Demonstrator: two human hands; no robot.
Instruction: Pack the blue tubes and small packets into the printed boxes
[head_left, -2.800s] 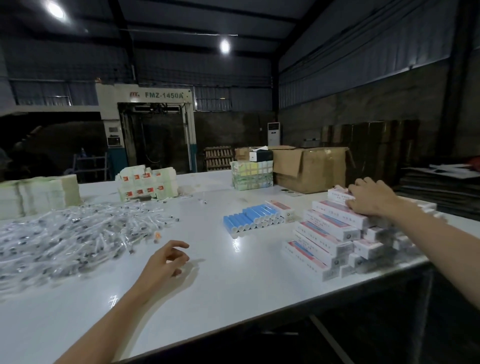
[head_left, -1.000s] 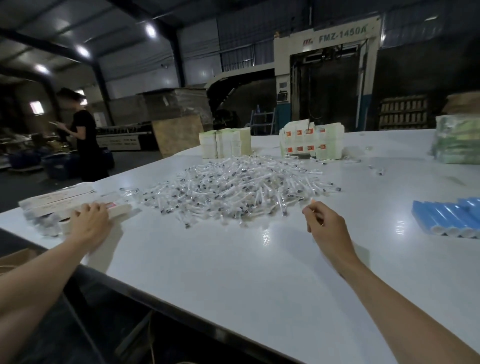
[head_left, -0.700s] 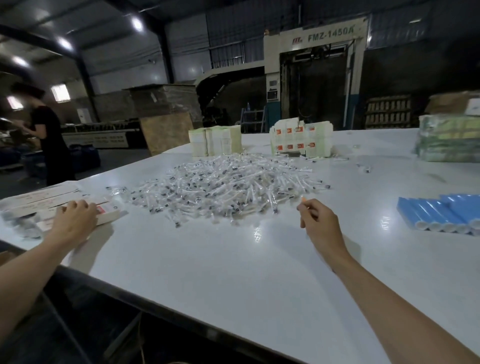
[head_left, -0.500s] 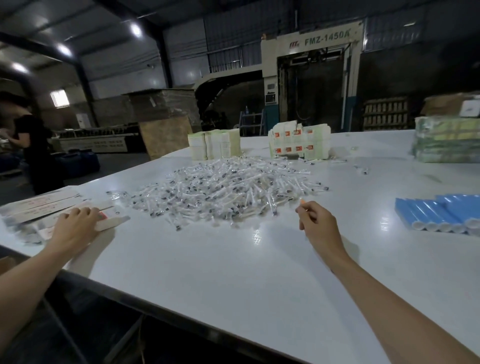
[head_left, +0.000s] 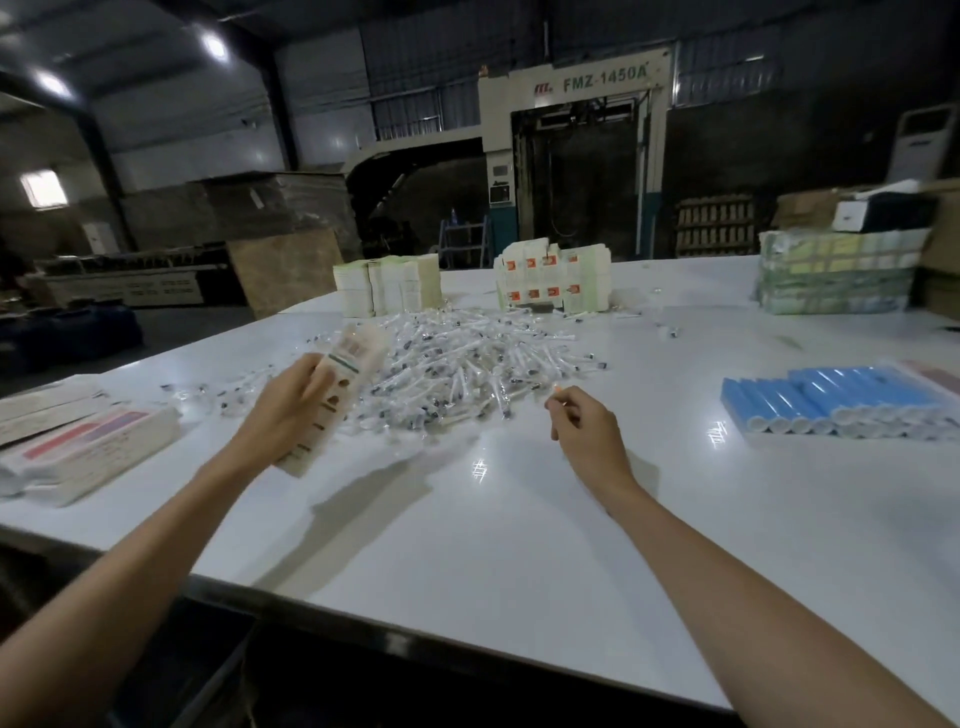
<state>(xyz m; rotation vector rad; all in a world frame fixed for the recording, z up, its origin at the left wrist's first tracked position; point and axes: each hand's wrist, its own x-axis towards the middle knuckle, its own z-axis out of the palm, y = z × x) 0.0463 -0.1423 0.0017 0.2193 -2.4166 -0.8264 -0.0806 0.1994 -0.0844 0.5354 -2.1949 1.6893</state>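
White table (head_left: 519, 545) holds packets (head_left: 457, 374) far centre, blue tubes (head_left: 831, 400) right. Left hand (head_left: 291, 410) grips a box (head_left: 337, 384) above it; right hand (head_left: 587, 436) pinches a tiny orange piece (head_left: 557, 387).

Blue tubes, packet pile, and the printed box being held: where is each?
Blue tubes (head_left: 831, 397): head view, middle of the row.
Packet pile (head_left: 467, 364): head view, centre of the heap.
Printed box (head_left: 347, 361): head view, its upper printed face.
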